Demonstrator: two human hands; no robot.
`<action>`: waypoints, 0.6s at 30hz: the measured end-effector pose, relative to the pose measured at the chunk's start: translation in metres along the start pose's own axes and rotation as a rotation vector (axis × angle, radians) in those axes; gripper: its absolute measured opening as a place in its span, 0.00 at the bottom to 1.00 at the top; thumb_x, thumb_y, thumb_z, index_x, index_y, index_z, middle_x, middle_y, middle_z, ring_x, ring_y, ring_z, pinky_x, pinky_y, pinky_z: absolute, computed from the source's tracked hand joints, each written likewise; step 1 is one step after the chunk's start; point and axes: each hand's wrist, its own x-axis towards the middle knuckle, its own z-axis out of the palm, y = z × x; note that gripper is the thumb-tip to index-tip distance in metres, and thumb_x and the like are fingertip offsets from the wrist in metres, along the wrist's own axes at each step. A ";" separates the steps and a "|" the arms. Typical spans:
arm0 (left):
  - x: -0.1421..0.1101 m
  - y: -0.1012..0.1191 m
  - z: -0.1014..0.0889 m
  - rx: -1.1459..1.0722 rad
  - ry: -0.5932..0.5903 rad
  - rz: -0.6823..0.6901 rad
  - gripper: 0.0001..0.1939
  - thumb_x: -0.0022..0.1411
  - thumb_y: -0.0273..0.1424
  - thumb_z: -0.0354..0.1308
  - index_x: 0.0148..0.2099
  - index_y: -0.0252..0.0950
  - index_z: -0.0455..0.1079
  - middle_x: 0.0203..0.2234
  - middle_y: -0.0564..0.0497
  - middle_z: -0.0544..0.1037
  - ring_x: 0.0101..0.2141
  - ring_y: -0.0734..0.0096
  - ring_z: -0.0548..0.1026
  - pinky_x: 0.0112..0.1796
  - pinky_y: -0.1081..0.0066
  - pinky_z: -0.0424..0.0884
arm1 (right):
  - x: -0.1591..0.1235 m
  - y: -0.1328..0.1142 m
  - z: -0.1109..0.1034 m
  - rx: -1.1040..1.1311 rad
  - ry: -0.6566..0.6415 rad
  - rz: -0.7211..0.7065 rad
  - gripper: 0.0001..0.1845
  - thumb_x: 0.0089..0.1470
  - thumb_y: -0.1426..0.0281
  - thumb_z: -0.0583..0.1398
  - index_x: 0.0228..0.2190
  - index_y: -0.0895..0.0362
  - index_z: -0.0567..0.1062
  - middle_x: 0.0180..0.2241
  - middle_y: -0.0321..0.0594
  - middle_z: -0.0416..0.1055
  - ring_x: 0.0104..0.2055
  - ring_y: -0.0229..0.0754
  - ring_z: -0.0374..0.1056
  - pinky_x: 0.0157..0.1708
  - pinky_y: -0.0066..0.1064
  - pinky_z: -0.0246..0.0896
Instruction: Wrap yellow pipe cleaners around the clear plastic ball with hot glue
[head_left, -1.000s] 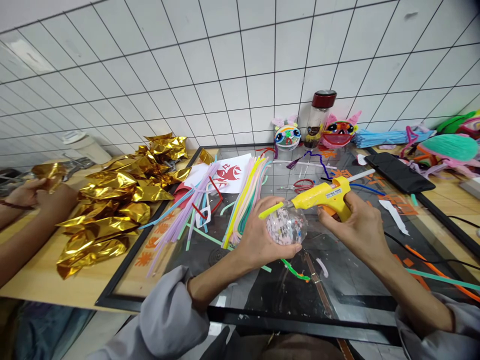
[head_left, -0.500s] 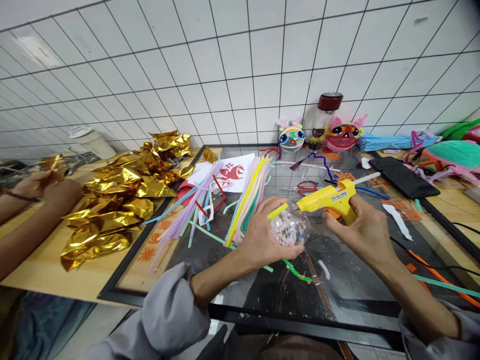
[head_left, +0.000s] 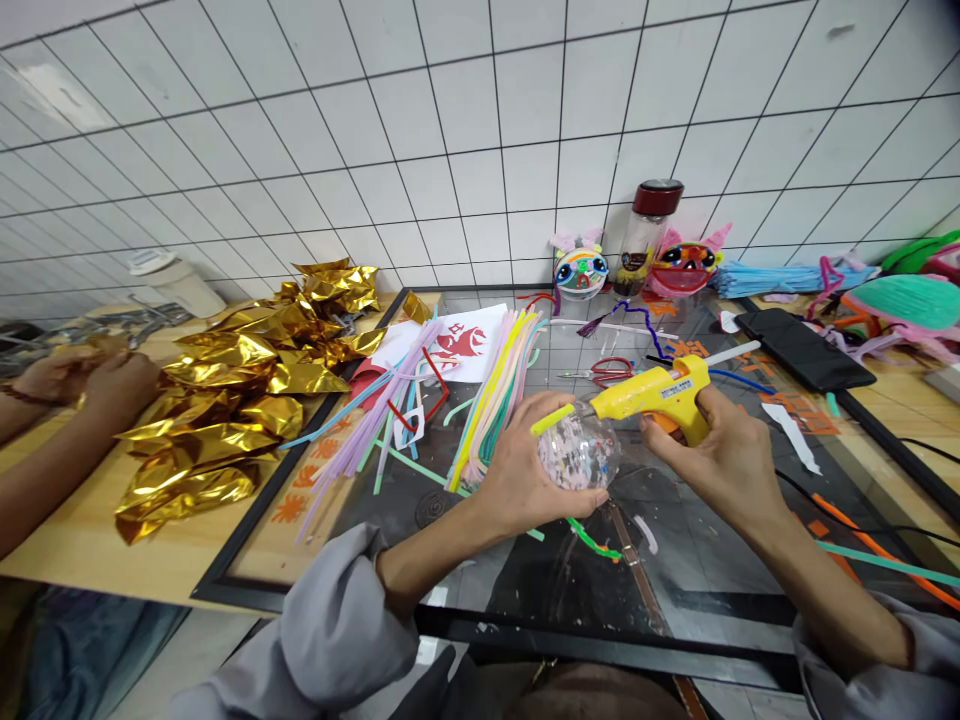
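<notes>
My left hand point(head_left: 521, 475) is wrapped round a clear plastic ball point(head_left: 577, 455) filled with coloured bits, with a short yellow stick point(head_left: 551, 418) pinned on top under the thumb. My right hand point(head_left: 716, 460) grips a yellow hot glue gun point(head_left: 652, 392), its nozzle pointing left and touching the top of the ball. Both hover above a glass-topped black-framed table point(head_left: 675, 590). A green pipe cleaner point(head_left: 592, 540) lies on the glass just under the ball.
A bundle of pastel pipe cleaners point(head_left: 495, 400) and red paper cut-out point(head_left: 465, 345) lie left of my hands. Gold foil pieces point(head_left: 240, 400) cover the wooden table; another person's hands point(head_left: 90, 385) work there. Red scissors point(head_left: 611, 372), a jar point(head_left: 645, 235), masks and a phone point(head_left: 802, 345) sit behind.
My hands, the ball and the glue gun stay almost in place. The other person's hands at the left have drawn closer together over the foil.
</notes>
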 end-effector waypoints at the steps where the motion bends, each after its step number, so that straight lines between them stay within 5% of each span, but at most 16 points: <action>1: 0.000 0.000 0.000 -0.001 -0.001 0.001 0.40 0.38 0.33 0.75 0.55 0.39 0.65 0.55 0.43 0.72 0.58 0.47 0.68 0.61 0.47 0.62 | 0.000 0.000 0.000 -0.001 -0.003 -0.001 0.19 0.44 0.51 0.59 0.22 0.50 0.58 0.14 0.27 0.52 0.15 0.34 0.48 0.18 0.29 0.44; 18: 0.000 -0.001 -0.001 -0.014 0.043 -0.028 0.38 0.38 0.33 0.74 0.53 0.40 0.67 0.53 0.43 0.72 0.57 0.49 0.70 0.60 0.48 0.65 | -0.001 -0.004 0.000 -0.002 -0.006 0.032 0.16 0.41 0.56 0.59 0.20 0.50 0.57 0.14 0.28 0.54 0.15 0.34 0.49 0.18 0.30 0.42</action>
